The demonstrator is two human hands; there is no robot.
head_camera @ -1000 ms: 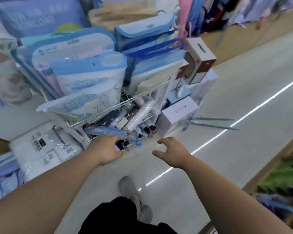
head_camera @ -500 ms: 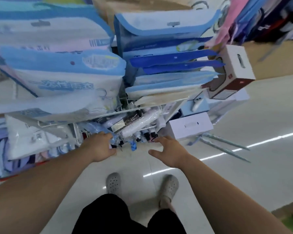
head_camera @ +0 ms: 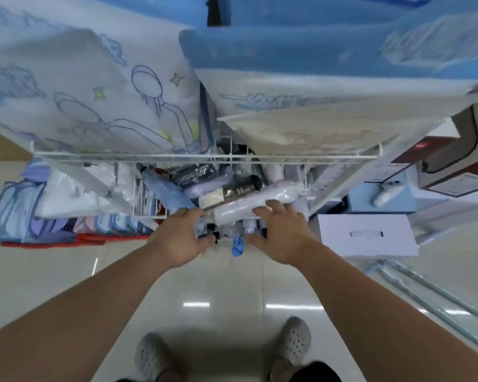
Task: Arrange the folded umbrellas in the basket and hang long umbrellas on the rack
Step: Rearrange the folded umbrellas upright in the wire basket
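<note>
A white wire basket (head_camera: 149,215) on the lower tier of a white rack holds several folded umbrellas in clear wrappers. A blue folded umbrella (head_camera: 166,190) lies at the left, with my left hand (head_camera: 181,239) closed around its near end at the basket's front edge. A white folded umbrella (head_camera: 255,202) lies across the middle. My right hand (head_camera: 280,234) rests on its near end with fingers spread. A black folded umbrella (head_camera: 232,191) lies behind it. Two long umbrellas (head_camera: 431,296) lie on the floor at the right.
Large packaged bedding (head_camera: 89,89) fills the upper shelf and overhangs the basket. A white box (head_camera: 366,235) stands on the floor to the right, with more boxes (head_camera: 453,158) behind it. Stacked blue and pink packages (head_camera: 53,224) lie at the left. My feet stand on the glossy floor.
I have leaned in over the basket. My right hand moved forward from open air onto the white umbrella. My left hand stayed on the blue umbrella's end.
</note>
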